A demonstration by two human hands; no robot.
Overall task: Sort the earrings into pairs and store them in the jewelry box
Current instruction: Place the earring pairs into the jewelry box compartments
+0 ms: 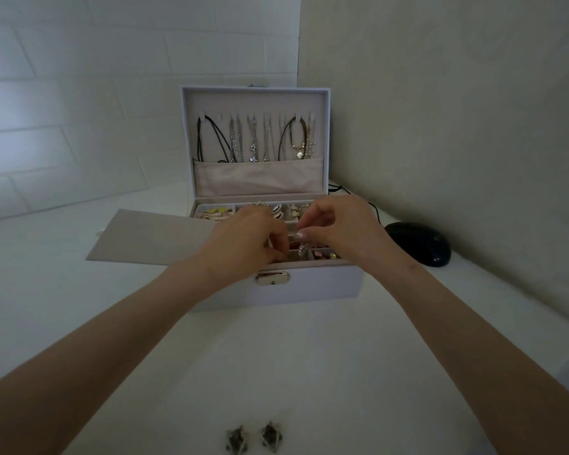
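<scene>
The right hand (339,228) hangs over the front compartments of the open jewelry box (309,285), thumb and forefinger pinched on a small beaded earring (302,249) that dangles just above a divider. The left hand (247,234) is close beside it, fingers curled down into the compartments near the front wall. Its fingertips are hidden, so I cannot tell whether it has hold of anything. Both forearms reach in from the near edge of the white table (276,356), and a broad bare stretch of tabletop lies between them. Two dark earrings (271,436) lie side by side on the table at the very bottom of the view, well apart from the box. The box's lid (257,100) stands upright at the back, with necklaces (253,139) hanging above a fabric pocket (257,177). A flat grey panel (145,238) juts out from the box's left side, over the table. A metal clasp (273,278) sits on the front wall below the hands. On the right, a dark computer mouse (418,243) lies near the box's corner, close to the plain wall (440,126), and its cable (373,208) runs behind the box. A tiled wall (79,93) closes the left and back.
</scene>
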